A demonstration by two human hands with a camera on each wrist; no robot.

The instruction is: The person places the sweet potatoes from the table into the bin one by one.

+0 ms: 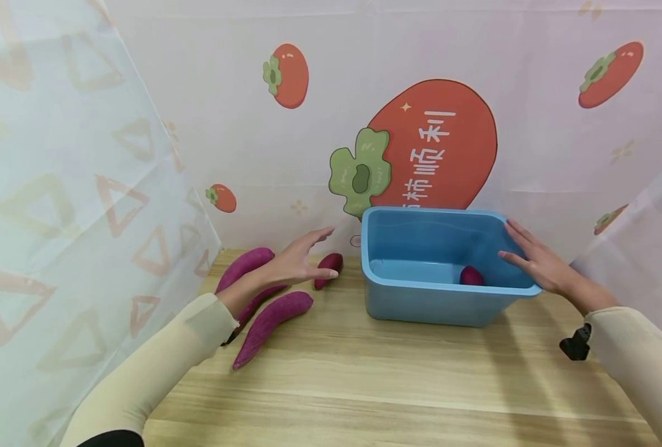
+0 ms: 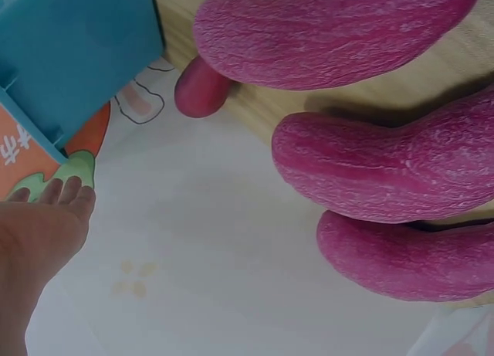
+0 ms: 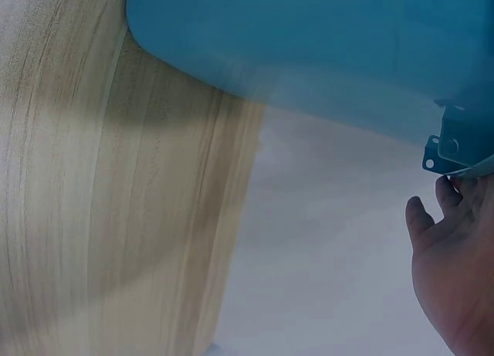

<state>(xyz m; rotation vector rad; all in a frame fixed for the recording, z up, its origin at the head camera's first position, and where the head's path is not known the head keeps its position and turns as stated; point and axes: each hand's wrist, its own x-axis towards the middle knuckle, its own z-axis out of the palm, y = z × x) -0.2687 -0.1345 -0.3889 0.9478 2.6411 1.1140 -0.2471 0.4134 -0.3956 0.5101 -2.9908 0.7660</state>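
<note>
Left hand (image 1: 300, 261) flat and empty, fingers straight, hovering above the sweet potatoes (image 1: 269, 320) at 9 o'clock of the blue tub (image 1: 420, 298). Right hand (image 1: 535, 261) also flat, resting on the tub's 3 o'clock rim, probably steadying it. One small potato (image 1: 471, 275) inside already.

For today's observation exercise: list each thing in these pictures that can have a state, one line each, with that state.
blue tub: upright on the wooden table, open-topped.
small sweet potato: lying inside the tub.
three long sweet potatoes: lying on the table, outside the tub.
short sweet potato: on the table, ungripped.
left hand: open, above the sweet potatoes.
right hand: open, at the tub's rim.
</note>
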